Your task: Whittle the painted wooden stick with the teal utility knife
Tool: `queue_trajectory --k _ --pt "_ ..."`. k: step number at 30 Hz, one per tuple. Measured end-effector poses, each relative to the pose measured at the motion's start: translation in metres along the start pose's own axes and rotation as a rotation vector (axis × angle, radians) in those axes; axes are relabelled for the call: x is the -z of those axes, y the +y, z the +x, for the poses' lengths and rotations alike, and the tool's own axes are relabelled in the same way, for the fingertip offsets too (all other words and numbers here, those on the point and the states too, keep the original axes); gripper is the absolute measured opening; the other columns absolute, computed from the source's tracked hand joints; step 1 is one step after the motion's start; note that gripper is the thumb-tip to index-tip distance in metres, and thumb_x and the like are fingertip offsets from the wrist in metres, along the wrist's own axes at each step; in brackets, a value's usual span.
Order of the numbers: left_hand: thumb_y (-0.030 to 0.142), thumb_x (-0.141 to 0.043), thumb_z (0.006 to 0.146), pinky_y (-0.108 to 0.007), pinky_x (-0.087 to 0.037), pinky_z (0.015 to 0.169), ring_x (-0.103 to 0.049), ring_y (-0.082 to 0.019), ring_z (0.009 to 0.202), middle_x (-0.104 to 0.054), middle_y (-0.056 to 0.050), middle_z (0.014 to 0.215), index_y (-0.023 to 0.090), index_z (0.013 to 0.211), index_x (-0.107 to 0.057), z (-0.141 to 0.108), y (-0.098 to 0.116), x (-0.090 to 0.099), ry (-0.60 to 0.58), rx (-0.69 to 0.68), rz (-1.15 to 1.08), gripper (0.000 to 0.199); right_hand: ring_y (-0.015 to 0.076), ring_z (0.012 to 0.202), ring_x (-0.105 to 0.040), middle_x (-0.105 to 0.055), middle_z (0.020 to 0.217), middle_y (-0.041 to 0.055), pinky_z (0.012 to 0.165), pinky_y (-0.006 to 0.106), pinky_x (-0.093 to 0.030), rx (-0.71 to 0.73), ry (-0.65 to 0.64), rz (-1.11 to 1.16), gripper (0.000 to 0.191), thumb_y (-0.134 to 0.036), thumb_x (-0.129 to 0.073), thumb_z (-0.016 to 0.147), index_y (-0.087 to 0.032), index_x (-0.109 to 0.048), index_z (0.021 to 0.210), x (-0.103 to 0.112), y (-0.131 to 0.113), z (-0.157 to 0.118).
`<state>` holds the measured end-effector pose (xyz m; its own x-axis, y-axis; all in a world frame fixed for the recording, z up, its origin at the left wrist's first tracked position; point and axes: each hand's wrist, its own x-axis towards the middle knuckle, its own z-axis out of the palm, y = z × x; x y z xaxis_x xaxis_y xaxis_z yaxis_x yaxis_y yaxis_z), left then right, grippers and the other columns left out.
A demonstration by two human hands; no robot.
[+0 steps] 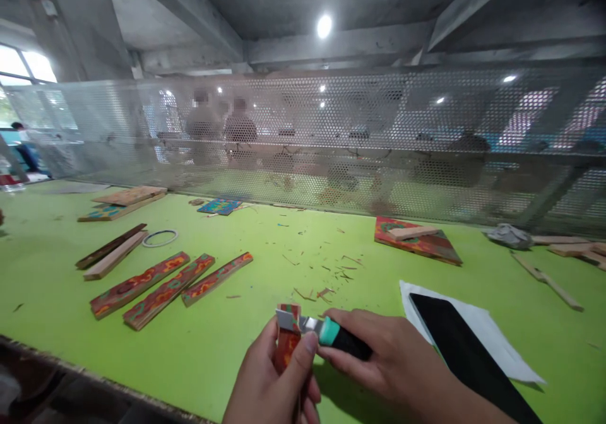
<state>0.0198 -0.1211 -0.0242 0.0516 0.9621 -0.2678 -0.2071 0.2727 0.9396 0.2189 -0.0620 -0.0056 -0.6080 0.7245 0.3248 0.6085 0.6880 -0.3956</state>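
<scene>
Low in the middle of the head view, my left hand [279, 373] is closed around a red painted wood strip [288, 347] held roughly upright. My right hand [379, 348] grips a utility knife [348, 341] with a black and teal handle. Its blade lies across the upper part of the strip, and my left thumb rests close to the blade. Thin wood shavings [324, 293] are scattered on the green tabletop [227, 361] just beyond my hands. The lower end of the strip is hidden by my left fingers.
Several painted strips [139, 283] and a ring [160, 238] lie to the left. On the right are a black phone-like slab [466, 348] on white paper [504, 342], and a red painted board [416, 245]. A perforated metal screen [307, 134] runs along the back, with people behind it.
</scene>
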Motion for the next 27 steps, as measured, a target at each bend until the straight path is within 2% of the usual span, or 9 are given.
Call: queue_trajectory --k 3,5,9,12,15,17,24,27 --pt "0.072 -0.090 0.074 -0.020 -0.052 0.054 -0.071 -0.012 0.057 -0.074 0.002 0.076 0.020 0.116 -0.061 0.003 0.003 0.007 -0.137 0.034 -0.131 0.073 0.0252 0.073 -0.078 -0.082 0.085 0.0047 0.063 0.030 -0.051 0.017 -0.086 -0.005 0.028 -0.048 -0.072 0.103 -0.021 -0.080 0.106 0.010 0.006 0.006" --pt "0.066 -0.093 0.074 -0.020 -0.055 0.061 -0.073 -0.012 0.065 -0.075 0.001 0.079 0.018 0.109 -0.064 0.006 0.006 0.010 -0.166 0.019 -0.105 0.066 0.0259 0.075 -0.078 -0.082 0.087 0.0059 0.064 0.030 -0.050 0.039 -0.100 -0.014 0.027 -0.046 -0.072 0.103 -0.020 -0.080 0.105 0.014 0.009 0.008" --pt "0.068 -0.085 0.081 -0.017 -0.043 0.045 -0.061 -0.008 0.047 -0.068 0.005 0.068 0.018 0.100 -0.065 0.013 0.012 0.009 -0.108 -0.043 0.109 0.057 0.0250 0.072 -0.077 -0.082 0.085 0.0043 0.062 0.030 -0.050 0.049 -0.062 -0.022 0.025 -0.045 -0.074 0.102 -0.021 -0.079 0.106 0.010 0.012 0.005" --pt "0.071 -0.081 0.082 -0.016 -0.038 0.037 -0.052 -0.006 0.039 -0.066 0.005 0.068 0.019 0.097 -0.063 0.014 0.013 0.005 -0.070 -0.070 0.189 0.057 0.0281 0.073 -0.080 -0.083 0.088 0.0060 0.061 0.033 -0.054 0.053 0.009 -0.061 0.035 -0.054 -0.067 0.106 -0.022 -0.079 0.115 0.002 0.013 -0.001" --pt "0.070 -0.079 0.085 -0.016 -0.035 0.037 -0.049 -0.006 0.038 -0.060 0.007 0.062 0.019 0.095 -0.063 0.012 0.014 0.003 -0.034 -0.100 0.220 0.054 0.0302 0.070 -0.082 -0.083 0.087 0.0092 0.058 0.036 -0.059 0.084 0.108 -0.110 0.059 -0.067 -0.042 0.113 -0.019 -0.076 0.124 -0.005 0.010 -0.005" --pt "0.070 -0.077 0.087 -0.016 -0.035 0.038 -0.049 -0.006 0.039 -0.058 0.008 0.061 0.019 0.095 -0.063 0.010 0.013 0.003 -0.004 -0.115 0.226 0.054 0.0306 0.069 -0.083 -0.083 0.087 0.0109 0.055 0.037 -0.061 0.105 0.146 -0.150 0.070 -0.068 -0.028 0.115 -0.017 -0.075 0.123 -0.008 0.004 -0.006" --pt "0.071 -0.076 0.087 -0.018 -0.037 0.043 -0.048 -0.008 0.042 -0.056 0.008 0.061 0.018 0.093 -0.063 0.009 0.010 0.004 0.068 -0.157 0.206 0.055 0.0289 0.059 -0.082 -0.082 0.080 0.0078 0.045 0.037 -0.062 0.130 0.214 -0.269 0.066 -0.059 -0.023 0.119 -0.016 -0.073 0.121 -0.018 -0.015 -0.006" --pt "0.073 -0.074 0.087 -0.019 -0.036 0.042 -0.048 -0.010 0.040 -0.052 0.010 0.053 0.020 0.094 -0.061 0.010 0.007 0.004 0.105 -0.133 0.226 0.055 0.0282 0.056 -0.082 -0.083 0.080 0.0088 0.042 0.035 -0.059 0.103 0.258 -0.313 0.067 -0.058 -0.021 0.119 -0.016 -0.074 0.120 -0.011 -0.013 -0.002"
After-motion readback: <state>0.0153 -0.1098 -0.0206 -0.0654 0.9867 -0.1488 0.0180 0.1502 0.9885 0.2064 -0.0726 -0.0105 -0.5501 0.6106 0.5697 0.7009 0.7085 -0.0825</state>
